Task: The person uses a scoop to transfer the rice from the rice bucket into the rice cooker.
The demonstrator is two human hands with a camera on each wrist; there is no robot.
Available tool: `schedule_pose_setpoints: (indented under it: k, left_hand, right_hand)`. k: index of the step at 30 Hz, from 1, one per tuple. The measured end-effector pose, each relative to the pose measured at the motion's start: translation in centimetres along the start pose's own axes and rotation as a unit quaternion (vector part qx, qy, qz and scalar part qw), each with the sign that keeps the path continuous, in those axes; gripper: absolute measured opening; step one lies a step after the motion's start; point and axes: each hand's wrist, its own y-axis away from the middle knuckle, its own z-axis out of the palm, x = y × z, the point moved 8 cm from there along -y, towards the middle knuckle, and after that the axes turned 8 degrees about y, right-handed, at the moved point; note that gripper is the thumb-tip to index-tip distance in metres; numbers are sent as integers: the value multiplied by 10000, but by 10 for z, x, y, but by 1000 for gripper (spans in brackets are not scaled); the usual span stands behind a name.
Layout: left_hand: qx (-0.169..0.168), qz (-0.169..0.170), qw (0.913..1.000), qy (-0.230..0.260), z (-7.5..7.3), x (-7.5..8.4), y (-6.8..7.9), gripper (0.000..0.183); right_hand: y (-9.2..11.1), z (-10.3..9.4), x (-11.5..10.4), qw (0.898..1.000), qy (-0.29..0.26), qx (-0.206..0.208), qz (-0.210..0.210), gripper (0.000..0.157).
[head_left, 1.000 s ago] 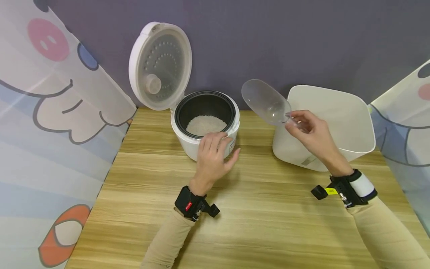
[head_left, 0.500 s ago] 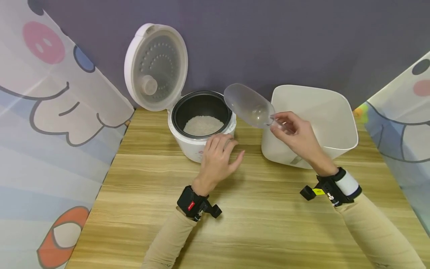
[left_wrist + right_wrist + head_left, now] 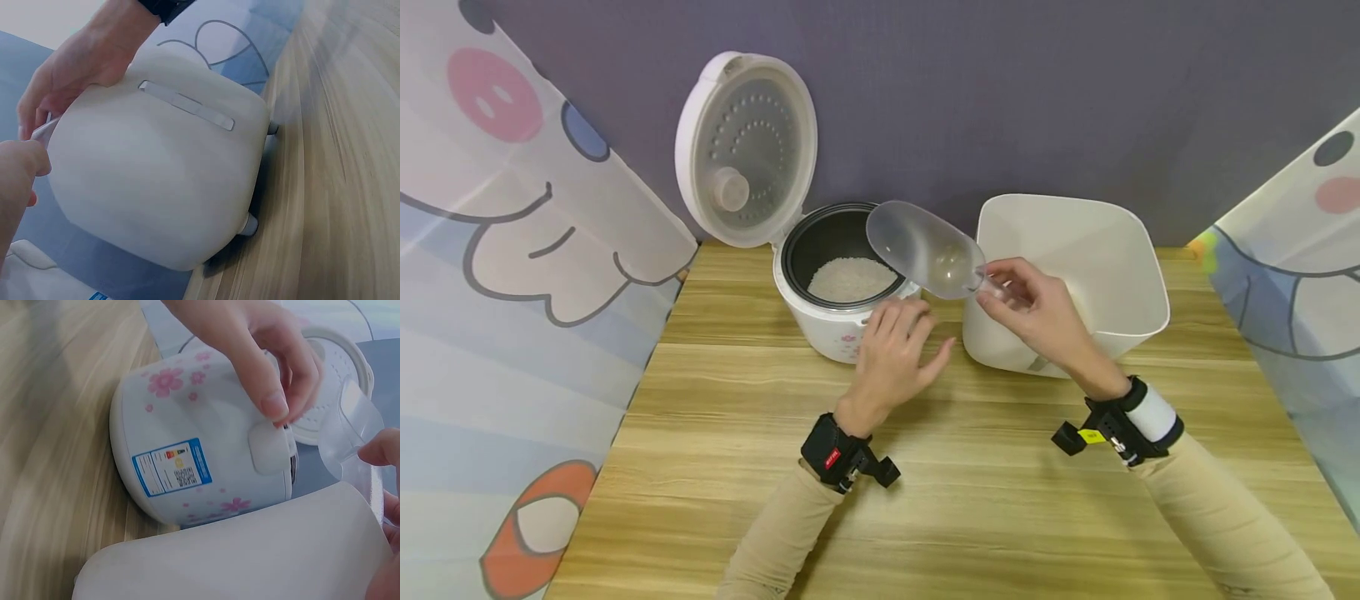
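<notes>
My right hand (image 3: 1026, 308) pinches the handle of a clear plastic scoop (image 3: 928, 250) between thumb and fingers. The bowl of the scoop points left and overlaps the right side of the rice cooker's opening; I see no rice in it. White rice (image 3: 852, 279) lies at the bottom of the dark inner pot (image 3: 827, 237). The rice cooker (image 3: 823, 329) stands with its lid (image 3: 752, 150) raised. Loosely bent, the fingers of my left hand (image 3: 895, 354) are at the cooker's front rim, near the latch (image 3: 270, 450), with the thumb apart in the head view.
A white open bin (image 3: 1000, 337) stands right of the cooker, beneath my right hand. Both rest on a wooden table (image 3: 970, 500). A grey wall (image 3: 925, 100) rises behind, with printed cartoon panels (image 3: 497, 333) on both sides.
The right hand has carried the scoop left and slightly down, from near the bin to the cooker's rim. The bin appears farther left in view. The left hand has shifted slightly right.
</notes>
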Motion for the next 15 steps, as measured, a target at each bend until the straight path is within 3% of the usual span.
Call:
schedule_pose_setpoints:
  k: [10,15]
  left_hand:
    - [25,-59,9998,188,2,0,-4,29]
    - [-96,-21,9994,336,6,2,-12,34]
  right_hand:
    - [-1,2,-6,9999,-46,-50,138,35]
    - [-1,-18,-2,9992,82,90,370,39]
